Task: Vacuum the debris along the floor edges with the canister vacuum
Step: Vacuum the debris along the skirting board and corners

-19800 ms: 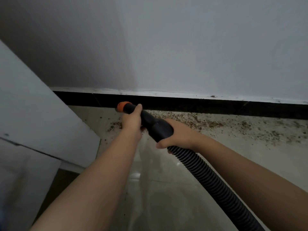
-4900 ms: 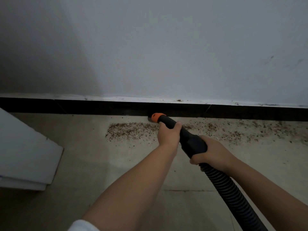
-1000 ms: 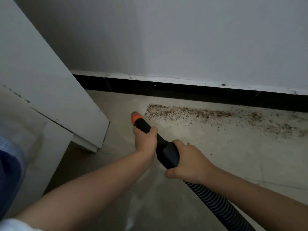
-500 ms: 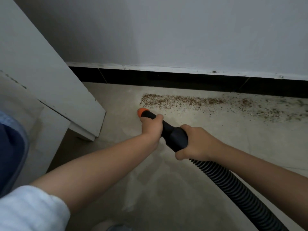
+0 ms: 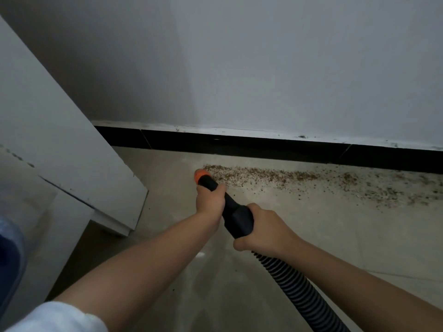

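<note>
The debris (image 5: 299, 178) lies as a long band of brown crumbs on the floor (image 5: 335, 224), running beside the black skirting board (image 5: 239, 144) at the foot of the wall (image 5: 263, 68). It is dense at its left end and thins to scattered specks toward the right edge of view. A narrow strip of bare tile separates it from the skirting.

The orange tip (image 5: 201, 174) of the vacuum nozzle (image 5: 230, 207) sits right at the left end of that band, pointing away from the person and a little leftward; whether it touches the tile I cannot tell. Behind the tip the nozzle is black and widens into a thicker cuff, from which the ribbed black hose (image 5: 297, 291) trails back and down to the lower right, out of view.

Both hands are on it. The left hand (image 5: 209, 200) holds the slim part just behind the orange tip, its grip closed round the tube. The right hand (image 5: 266, 231) wraps the thick cuff where the hose joins, fingers curled under, thumb on top. Both forearms reach in from the bottom edge, and a white sleeve (image 5: 60, 317) shows at the left elbow.

To the left stands a white cabinet (image 5: 60, 144), its lower corner well apart from the nozzle. Something blue (image 5: 9, 255) fills the left margin; too blurred to name.
</note>
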Motion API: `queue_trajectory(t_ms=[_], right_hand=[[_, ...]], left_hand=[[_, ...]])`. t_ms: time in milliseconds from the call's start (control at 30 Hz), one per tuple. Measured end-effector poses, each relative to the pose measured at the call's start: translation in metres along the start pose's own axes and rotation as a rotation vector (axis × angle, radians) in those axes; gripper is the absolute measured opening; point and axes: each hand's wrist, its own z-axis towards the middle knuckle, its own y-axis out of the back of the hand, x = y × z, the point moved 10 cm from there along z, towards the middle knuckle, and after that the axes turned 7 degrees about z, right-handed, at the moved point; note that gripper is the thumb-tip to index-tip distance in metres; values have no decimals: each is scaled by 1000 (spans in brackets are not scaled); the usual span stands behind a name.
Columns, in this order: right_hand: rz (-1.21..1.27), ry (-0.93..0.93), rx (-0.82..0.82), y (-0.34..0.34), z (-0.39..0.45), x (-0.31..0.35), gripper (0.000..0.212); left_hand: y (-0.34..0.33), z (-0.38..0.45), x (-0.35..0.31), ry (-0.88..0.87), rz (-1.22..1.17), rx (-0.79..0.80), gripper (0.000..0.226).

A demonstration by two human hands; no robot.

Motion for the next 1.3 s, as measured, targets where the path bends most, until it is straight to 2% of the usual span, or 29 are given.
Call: queue_trajectory(t_ms=[467, 700, 833, 967, 1067, 1300], right_hand=[[49, -43, -60, 31, 18, -12, 48], [67, 67, 120, 12, 19, 8, 55], [-25, 136, 271, -20, 16, 27, 52], [-52, 154, 333, -49, 16, 37, 54], [-63, 154, 314, -56, 20, 40, 56], [-39, 78, 167, -31, 24, 32, 56]], left_hand=[[-24, 9, -29, -12, -41, 66, 62], [17, -17, -9, 14, -202, -153, 67], [52, -27, 25, 90, -239, -270, 69], [78, -28, 49, 130, -238, -315, 67], [84, -22, 52, 125, -245, -295, 65], [55, -9, 19, 44, -269, -100, 61]])
